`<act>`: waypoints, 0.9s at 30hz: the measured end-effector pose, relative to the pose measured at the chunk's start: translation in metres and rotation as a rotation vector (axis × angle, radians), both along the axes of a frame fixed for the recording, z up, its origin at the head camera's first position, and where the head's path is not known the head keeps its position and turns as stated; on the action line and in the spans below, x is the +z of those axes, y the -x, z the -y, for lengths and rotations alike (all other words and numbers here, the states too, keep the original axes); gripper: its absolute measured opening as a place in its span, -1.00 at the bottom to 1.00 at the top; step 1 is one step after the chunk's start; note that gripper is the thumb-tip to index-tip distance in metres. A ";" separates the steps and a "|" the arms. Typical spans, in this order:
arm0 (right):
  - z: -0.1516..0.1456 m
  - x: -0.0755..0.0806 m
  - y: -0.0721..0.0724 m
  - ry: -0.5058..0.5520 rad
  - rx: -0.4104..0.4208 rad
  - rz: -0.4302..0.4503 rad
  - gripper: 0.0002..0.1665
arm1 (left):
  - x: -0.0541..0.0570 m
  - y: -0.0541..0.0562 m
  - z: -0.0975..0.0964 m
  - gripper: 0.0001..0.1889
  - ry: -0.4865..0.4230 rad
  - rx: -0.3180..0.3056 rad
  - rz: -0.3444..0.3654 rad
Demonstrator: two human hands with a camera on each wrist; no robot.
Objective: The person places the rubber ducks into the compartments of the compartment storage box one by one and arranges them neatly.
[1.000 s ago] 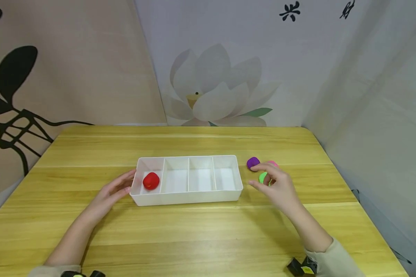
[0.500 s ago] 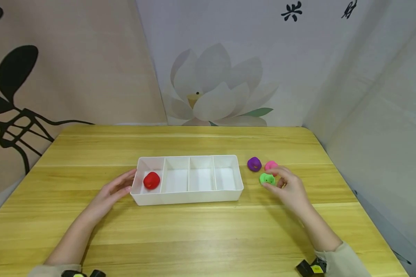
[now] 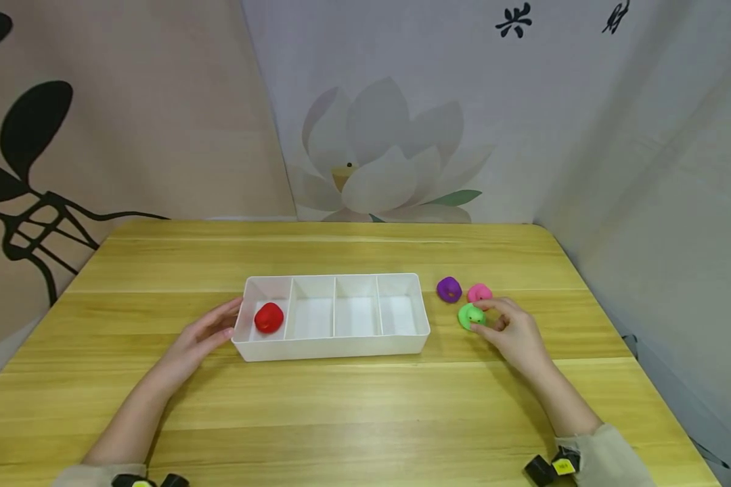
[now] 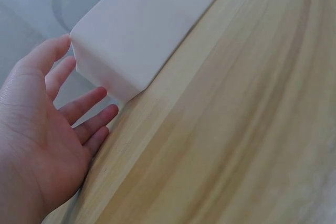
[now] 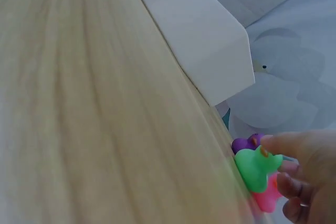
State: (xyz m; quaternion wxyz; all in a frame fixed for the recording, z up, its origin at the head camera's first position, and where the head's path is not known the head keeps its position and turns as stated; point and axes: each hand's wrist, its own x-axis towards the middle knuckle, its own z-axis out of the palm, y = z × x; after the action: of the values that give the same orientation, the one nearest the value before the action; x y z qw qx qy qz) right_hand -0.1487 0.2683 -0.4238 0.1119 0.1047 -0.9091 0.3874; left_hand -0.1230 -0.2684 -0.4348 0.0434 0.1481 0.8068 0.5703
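A white divided tray (image 3: 329, 348) stands on the table, with a red rounded toy (image 3: 269, 318) in its leftmost compartment. My left hand (image 3: 197, 341) is at the tray's left end, thumb and fingers spread loosely. In the left wrist view its fingertips (image 4: 67, 39) reach the tray's corner. Right of the tray, my right hand (image 3: 514, 338) pinches a small green rubber duck (image 3: 472, 316) between thumb and index finger. A purple rubber duck (image 3: 449, 289) and a pink one (image 3: 478, 293) sit just behind. In the right wrist view the green duck (image 5: 254, 169) partly hides both.
The wooden table (image 3: 341, 419) runs back to a cloth backdrop (image 3: 219, 122) printed with a lotus. More cloth (image 3: 658, 203) hangs along the right side. Thin white walls divide the tray's compartments.
My right hand has moved right and down from beside the purple duck to the green one, its thumb and index finger closing in on it. My left hand has stayed at the tray.
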 end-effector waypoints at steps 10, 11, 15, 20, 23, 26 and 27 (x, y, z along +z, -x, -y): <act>-0.004 -0.011 0.004 0.017 -0.022 0.053 -0.54 | -0.001 0.000 0.001 -0.48 0.008 0.005 0.003; -0.004 -0.011 0.004 0.021 -0.021 0.060 -0.54 | -0.001 0.000 0.001 -0.48 0.006 0.005 0.002; -0.004 -0.010 0.003 0.024 -0.018 0.067 -0.54 | -0.002 0.001 0.001 -0.48 -0.004 0.001 -0.006; -0.001 -0.007 0.002 0.018 -0.024 0.055 -0.55 | -0.002 0.001 0.001 -0.48 -0.007 0.000 0.001; 0.001 -0.003 0.001 0.023 -0.024 0.031 -0.56 | -0.001 0.001 0.001 -0.47 0.000 0.003 0.004; 0.004 0.003 -0.002 0.037 -0.015 0.004 -0.55 | 0.000 0.000 0.001 -0.47 0.003 0.004 0.004; 0.005 0.005 -0.003 0.046 -0.008 -0.001 -0.54 | 0.000 0.000 0.001 -0.47 0.001 0.003 0.004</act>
State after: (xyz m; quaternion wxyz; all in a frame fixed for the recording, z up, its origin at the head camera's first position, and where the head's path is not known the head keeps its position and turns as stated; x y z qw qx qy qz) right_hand -0.1461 0.2635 -0.4185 0.1164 0.0989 -0.9003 0.4076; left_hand -0.1233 -0.2695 -0.4347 0.0444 0.1457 0.8073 0.5701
